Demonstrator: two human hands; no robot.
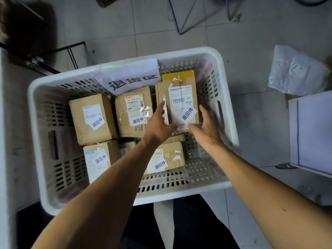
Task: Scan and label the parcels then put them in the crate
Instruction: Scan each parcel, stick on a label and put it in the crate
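Tiled floor; crate (218,56) sign (128,76) reads 退货区.

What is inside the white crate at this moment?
The white crate holds at least six brown cardboard parcels, each with a white sticker, including the tall parcel between the left hand and right hand. The forearms cover part of the front row, so more may be hidden.

A crumpled white plastic bag (294,72) lies on the grey tiled floor (251,51) at upper right. A white cabinet (312,133) stands below it. A thin metal frame (190,17) sits at top centre.
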